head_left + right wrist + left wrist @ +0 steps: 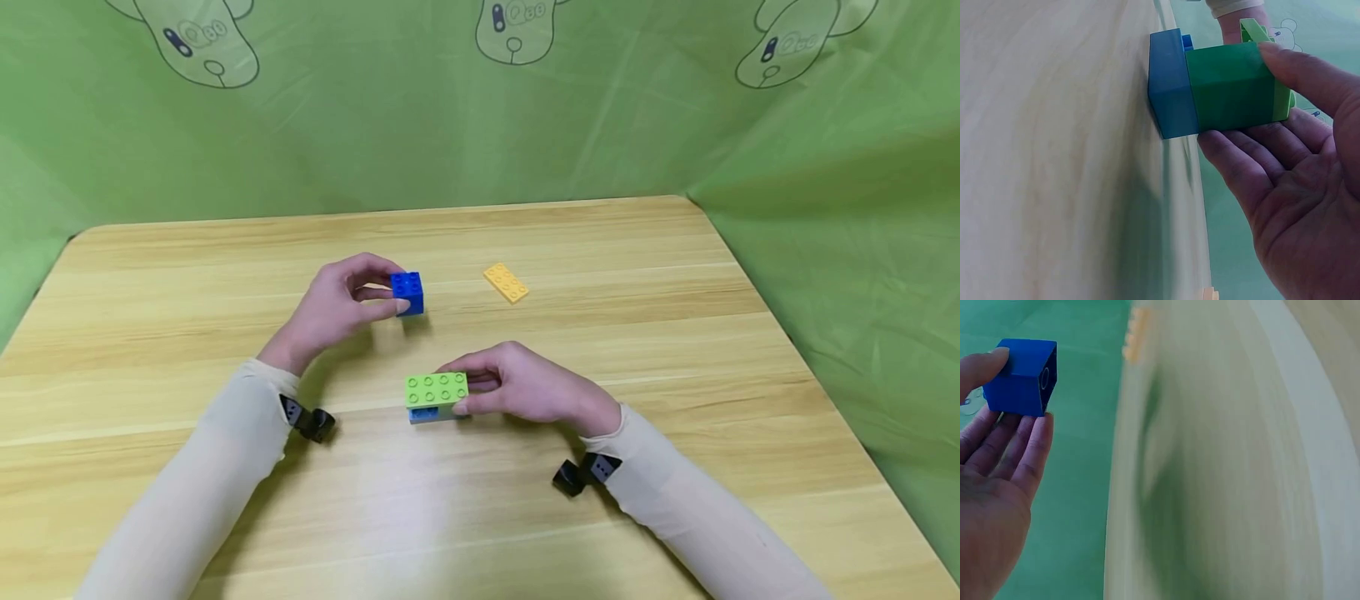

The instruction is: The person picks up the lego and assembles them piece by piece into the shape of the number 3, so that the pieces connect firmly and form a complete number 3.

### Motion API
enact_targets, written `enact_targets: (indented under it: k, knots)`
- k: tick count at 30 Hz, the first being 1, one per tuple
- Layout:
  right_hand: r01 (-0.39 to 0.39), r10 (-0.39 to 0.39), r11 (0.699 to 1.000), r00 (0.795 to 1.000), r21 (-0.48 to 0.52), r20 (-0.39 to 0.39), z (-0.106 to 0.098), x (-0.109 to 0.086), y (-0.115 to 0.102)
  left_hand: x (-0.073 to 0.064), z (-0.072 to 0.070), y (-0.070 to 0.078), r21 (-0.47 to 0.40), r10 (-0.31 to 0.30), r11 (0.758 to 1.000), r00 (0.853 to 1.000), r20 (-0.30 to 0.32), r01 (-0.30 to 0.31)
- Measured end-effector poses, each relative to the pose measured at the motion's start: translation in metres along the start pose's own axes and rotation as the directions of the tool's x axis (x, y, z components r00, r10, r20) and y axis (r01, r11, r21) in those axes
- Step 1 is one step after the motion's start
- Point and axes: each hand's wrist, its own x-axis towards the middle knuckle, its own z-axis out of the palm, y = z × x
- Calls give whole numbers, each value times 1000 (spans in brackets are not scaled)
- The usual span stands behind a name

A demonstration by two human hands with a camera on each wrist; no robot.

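My left hand point(330, 304) pinches a square dark-blue toy building brick point(407, 295) between thumb and fingers, studs up, held above the table. In the left wrist view the hollow underside of that brick point(1030, 378) faces right. Nearer to me, my right hand point(536, 387) grips a small stack of bricks by its right end. A light-green piece point(437, 389) with two rows of studs tops the stack. The right wrist view shows a dark-green brick point(1232, 87) in its middle and a blue piece point(1172, 87) at its bottom. A gap separates top and bottom at the stack's left end.
A thin yellow-orange studded plate point(506, 283) lies on the wooden table point(637, 333), beyond the hands and a little to the right. Green printed cloth point(420, 142) hangs behind the table and along its right side. Black wrist cameras point(318, 425) sit on both sleeves.
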Motion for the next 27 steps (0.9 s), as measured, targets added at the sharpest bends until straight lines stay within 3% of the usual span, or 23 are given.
enact_targets:
  k: [4, 18, 27]
  knots:
    - [3, -3, 1000, 1000, 9, 3, 1, 0, 0, -4, 1, 5, -91, -6, 996, 1000, -29, 3]
    - [-20, 20, 1000, 1000, -10, -6, 2, 0, -1, -16, 9, 14, -162, -22, 987, 999, -50, 14]
    - [-6, 6, 999, 1000, 35, 6, 1, -1, -2, -21, 12, 16, -150, 63, 986, 996, -69, -73]
